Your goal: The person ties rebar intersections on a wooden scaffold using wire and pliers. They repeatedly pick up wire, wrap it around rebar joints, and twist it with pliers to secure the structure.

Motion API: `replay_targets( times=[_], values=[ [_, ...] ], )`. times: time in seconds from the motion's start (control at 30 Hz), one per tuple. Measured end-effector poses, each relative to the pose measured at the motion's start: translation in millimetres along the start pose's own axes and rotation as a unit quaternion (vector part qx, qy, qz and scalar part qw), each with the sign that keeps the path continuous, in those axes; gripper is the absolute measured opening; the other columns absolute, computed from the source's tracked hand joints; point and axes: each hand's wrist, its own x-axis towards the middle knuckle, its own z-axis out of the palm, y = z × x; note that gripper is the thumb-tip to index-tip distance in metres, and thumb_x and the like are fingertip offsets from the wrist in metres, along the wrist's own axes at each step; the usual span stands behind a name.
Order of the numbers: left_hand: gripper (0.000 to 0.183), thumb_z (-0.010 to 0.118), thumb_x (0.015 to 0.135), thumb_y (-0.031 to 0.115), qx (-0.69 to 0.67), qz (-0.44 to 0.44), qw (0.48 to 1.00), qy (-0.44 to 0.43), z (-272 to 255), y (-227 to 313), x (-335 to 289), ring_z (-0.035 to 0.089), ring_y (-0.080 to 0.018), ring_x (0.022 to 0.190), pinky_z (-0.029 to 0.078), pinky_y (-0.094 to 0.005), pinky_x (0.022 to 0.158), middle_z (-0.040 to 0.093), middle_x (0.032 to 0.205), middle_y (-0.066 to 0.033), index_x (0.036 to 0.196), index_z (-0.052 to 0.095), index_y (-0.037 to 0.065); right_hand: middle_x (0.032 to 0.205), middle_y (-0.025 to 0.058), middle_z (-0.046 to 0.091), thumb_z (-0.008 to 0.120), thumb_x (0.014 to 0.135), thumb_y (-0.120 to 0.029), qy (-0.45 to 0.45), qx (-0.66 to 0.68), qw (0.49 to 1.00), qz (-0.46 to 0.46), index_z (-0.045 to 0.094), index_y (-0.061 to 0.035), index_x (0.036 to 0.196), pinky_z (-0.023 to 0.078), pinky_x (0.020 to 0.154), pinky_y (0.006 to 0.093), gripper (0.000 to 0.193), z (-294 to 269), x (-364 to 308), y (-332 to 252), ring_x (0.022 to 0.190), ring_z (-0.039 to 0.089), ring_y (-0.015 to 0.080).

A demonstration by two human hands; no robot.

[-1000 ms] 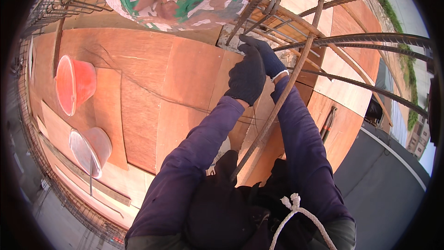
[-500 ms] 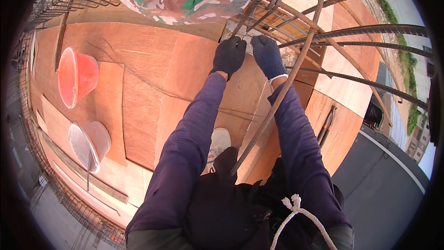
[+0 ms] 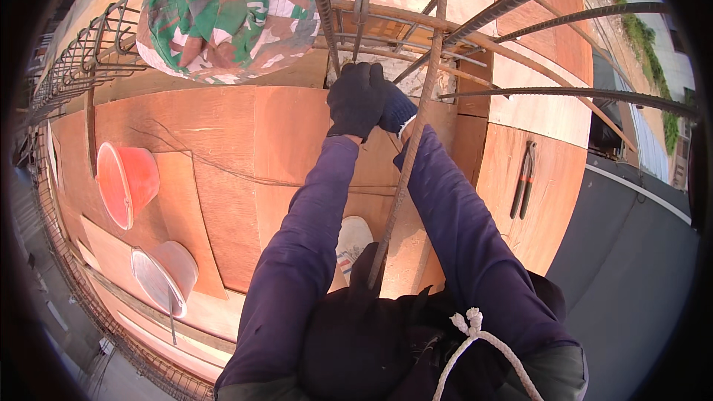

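My left hand (image 3: 352,106), in a dark knit glove, is closed at the foot of the upright ribbed steel bars. Tucked against it and partly behind it is my right hand (image 3: 397,111), in a navy glove and closed too. Whatever the fingers grip is hidden. Just past the hands, a ribbed rebar (image 3: 321,11) and a thinner steel rod (image 3: 359,11) rise from a patch of rough concrete (image 3: 412,78). A long rusty bar (image 3: 410,160) slants down in front of my right wrist.
Beyond my hands a person in a camouflage hat (image 3: 223,18) is close by. Several rebars (image 3: 587,93) jut across the right. Pincers with dark handles (image 3: 524,182) lie on the plywood (image 3: 215,122). A red bucket (image 3: 137,178) and a whitish bucket (image 3: 174,267) stand at left.
My hands, apart before, have come together, with the right moving left against the other. The view has shifted, and the hat appears farther left and more fully.
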Motion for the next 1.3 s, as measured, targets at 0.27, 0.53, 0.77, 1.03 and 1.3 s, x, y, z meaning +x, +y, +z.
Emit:
replay_targets(
  times=[0.27,0.53,0.77,1.03,1.3],
  values=[
    [0.025,0.062,0.102,0.025,-0.262,-0.131,0.955,0.036,-2,-22,-32,0.066,-0.0287,0.081,0.050,-0.0419,0.068,0.069,0.091,-0.0140,0.093,0.069,0.002,0.102,0.0191,0.075,0.062,0.101,-0.039,0.115,0.004,0.984,0.134,0.074,-0.0040,0.106,0.055,0.084,0.0463,0.037,-74,-147,-28,0.093,0.071,0.0397],
    [0.037,0.056,0.109,0.031,-0.389,-0.179,0.903,-0.004,-4,-25,-43,0.067,-0.0234,0.107,0.053,-0.0359,0.091,0.071,0.115,-0.0105,0.124,0.067,-0.001,0.122,0.0283,0.068,0.079,0.085,-0.048,0.255,-0.286,0.787,0.484,0.057,-0.0015,0.135,0.056,0.087,0.0509,0.072,-149,-344,71,0.104,0.070,0.0446],
    [0.048,0.057,0.108,0.033,-0.646,-0.296,0.698,-0.087,17,-54,10,0.056,-0.0327,0.125,0.047,-0.0452,0.111,0.057,0.133,-0.0178,0.139,0.050,-0.003,0.131,0.0289,0.057,0.078,0.077,-0.026,0.235,-0.236,0.806,0.490,0.048,-0.0028,0.144,0.053,0.097,0.0546,0.077,-123,-373,117,0.119,0.061,0.0480],
    [0.025,0.065,0.102,0.022,-0.645,-0.318,0.689,-0.090,24,-53,15,0.067,-0.0258,0.094,0.058,-0.0393,0.086,0.063,0.101,-0.0084,0.116,0.062,0.002,0.108,0.0154,0.061,0.068,0.082,-0.019,0.265,-0.087,0.850,0.447,0.056,-0.0030,0.126,0.056,0.079,0.0441,0.048,-138,-378,116,0.092,0.066,0.0296],
    [0.027,0.072,0.089,0.023,-0.259,-0.181,0.945,0.084,34,-43,13,0.069,-0.0259,0.074,0.055,-0.0404,0.072,0.071,0.077,-0.0139,0.099,0.074,-0.001,0.088,-0.0029,0.056,0.069,0.092,-0.023,0.092,0.240,0.889,0.380,0.056,-0.0101,0.127,0.044,0.053,0.0244,0.039,-113,-298,0,0.066,0.056,0.0077]
  ],
)
